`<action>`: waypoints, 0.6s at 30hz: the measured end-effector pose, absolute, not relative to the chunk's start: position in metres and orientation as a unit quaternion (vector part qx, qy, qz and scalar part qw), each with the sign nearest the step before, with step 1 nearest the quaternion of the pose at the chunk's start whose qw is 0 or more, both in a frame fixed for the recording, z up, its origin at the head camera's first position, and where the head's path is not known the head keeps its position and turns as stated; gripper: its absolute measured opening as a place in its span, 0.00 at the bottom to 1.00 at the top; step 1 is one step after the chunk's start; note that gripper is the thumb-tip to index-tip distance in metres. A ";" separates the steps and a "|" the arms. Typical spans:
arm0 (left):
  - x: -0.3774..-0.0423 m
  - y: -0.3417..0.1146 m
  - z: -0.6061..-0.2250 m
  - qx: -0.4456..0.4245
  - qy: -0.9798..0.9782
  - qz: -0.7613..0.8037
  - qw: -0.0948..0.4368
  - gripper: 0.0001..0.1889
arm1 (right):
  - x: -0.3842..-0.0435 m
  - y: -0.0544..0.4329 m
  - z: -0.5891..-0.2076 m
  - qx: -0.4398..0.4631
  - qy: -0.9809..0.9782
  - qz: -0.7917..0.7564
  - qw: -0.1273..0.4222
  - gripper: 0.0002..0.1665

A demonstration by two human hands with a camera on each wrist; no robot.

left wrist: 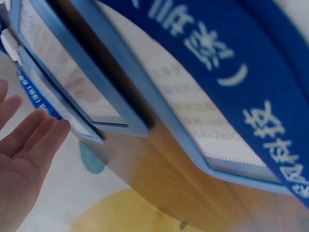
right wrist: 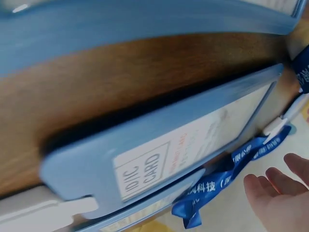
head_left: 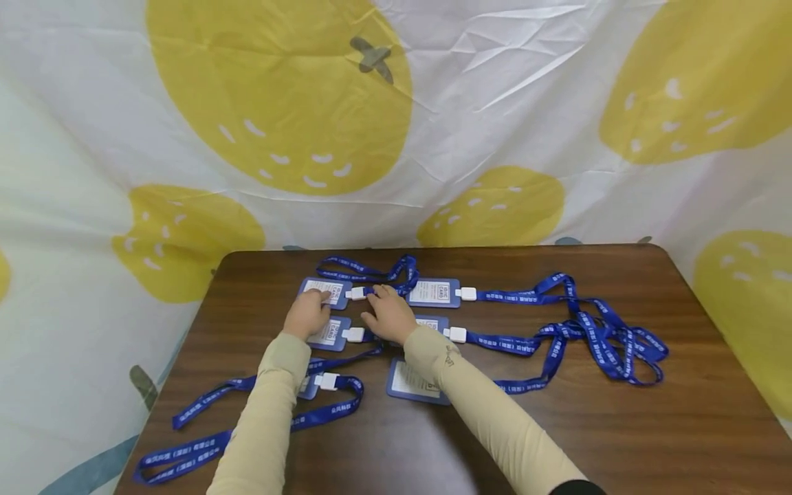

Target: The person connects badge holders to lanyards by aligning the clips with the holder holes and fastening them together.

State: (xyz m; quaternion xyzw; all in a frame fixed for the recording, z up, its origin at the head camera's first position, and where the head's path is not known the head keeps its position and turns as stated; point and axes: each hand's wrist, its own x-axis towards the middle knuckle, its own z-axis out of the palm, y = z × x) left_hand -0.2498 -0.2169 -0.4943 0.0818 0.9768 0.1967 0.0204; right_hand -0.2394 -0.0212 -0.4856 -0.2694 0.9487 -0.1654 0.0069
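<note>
Blue-framed ID badges with printed blue lanyards lie in two columns on the table. My left hand is at the far-left badge, its fingertips over the card's near side. In the left wrist view, the fingers of that hand are extended beside a badge edge. Just right of the same badge's white clip, my right hand touches the lanyard with its fingertips. The right wrist view has this hand with loosely bent fingers near a twisted lanyard. Below the left hand lies the middle-left badge.
In the right column are a far badge, a middle badge and a near badge, partly under my right arm. Their lanyards tangle at the right. A near-left badge has its lanyard looped leftward. A patterned curtain hangs behind the table.
</note>
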 end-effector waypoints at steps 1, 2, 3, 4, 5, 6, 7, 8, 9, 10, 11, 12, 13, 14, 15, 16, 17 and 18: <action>-0.248 -0.216 -0.492 0.084 0.976 0.200 0.013 0.18 | -0.239 -0.018 -0.485 -0.269 0.948 -0.172 0.000 0.26; -0.247 -0.214 -0.490 0.085 0.975 0.205 0.007 0.18 | -0.238 -0.015 -0.484 -0.268 0.947 -0.179 -0.006 0.26; -0.245 -0.213 -0.487 0.086 0.975 0.206 0.003 0.18 | -0.238 -0.012 -0.483 -0.267 0.945 -0.187 -0.015 0.25; -0.244 -0.212 -0.486 0.088 0.974 0.208 -0.006 0.17 | -0.237 -0.009 -0.483 -0.264 0.945 -0.193 -0.019 0.24; -0.243 -0.211 -0.484 0.090 0.973 0.212 -0.015 0.17 | -0.236 -0.005 -0.482 -0.261 0.944 -0.199 -0.024 0.23; -0.242 -0.210 -0.483 0.090 0.972 0.217 -0.023 0.15 | -0.235 -0.002 -0.482 -0.258 0.944 -0.205 -0.030 0.22; -0.239 -0.208 -0.480 0.090 0.970 0.224 -0.030 0.13 | -0.234 0.002 -0.482 -0.254 0.944 -0.210 -0.033 0.20; -0.237 -0.207 -0.479 0.092 0.968 0.230 -0.037 0.11 | -0.232 0.005 -0.481 -0.249 0.944 -0.216 -0.035 0.17; -0.235 -0.206 -0.478 0.093 0.967 0.233 -0.045 0.09 | -0.231 0.009 -0.480 -0.244 0.943 -0.223 -0.038 0.14; -0.233 -0.206 -0.477 0.095 0.966 0.236 -0.051 0.08 | -0.229 0.012 -0.479 -0.239 0.942 -0.230 -0.038 0.11; -0.230 -0.205 -0.476 0.095 0.965 0.240 -0.056 0.07 | -0.228 0.016 -0.477 -0.236 0.941 -0.238 -0.043 0.08; -0.228 -0.204 -0.474 0.096 0.964 0.241 -0.059 0.07 | -0.226 0.020 -0.476 -0.234 0.940 -0.245 -0.048 0.06; -0.225 -0.204 -0.473 0.098 0.963 0.242 -0.063 0.08 | -0.224 0.024 -0.474 -0.232 0.938 -0.251 -0.052 0.07; -0.222 -0.202 -0.472 0.101 0.963 0.242 -0.068 0.08 | -0.222 0.028 -0.472 -0.232 0.936 -0.257 -0.057 0.09; -0.218 -0.201 -0.470 0.104 0.962 0.241 -0.072 0.09 | -0.221 0.033 -0.472 -0.234 0.935 -0.260 -0.066 0.10; -0.216 -0.200 -0.469 0.108 0.962 0.241 -0.075 0.09 | -0.219 0.037 -0.471 -0.235 0.933 -0.263 -0.073 0.11; -0.213 -0.199 -0.467 0.112 0.961 0.242 -0.078 0.09 | -0.218 0.041 -0.470 -0.235 0.932 -0.265 -0.079 0.11; -0.209 -0.198 -0.466 0.116 0.960 0.243 -0.079 0.09 | -0.216 0.045 -0.469 -0.235 0.931 -0.267 -0.084 0.11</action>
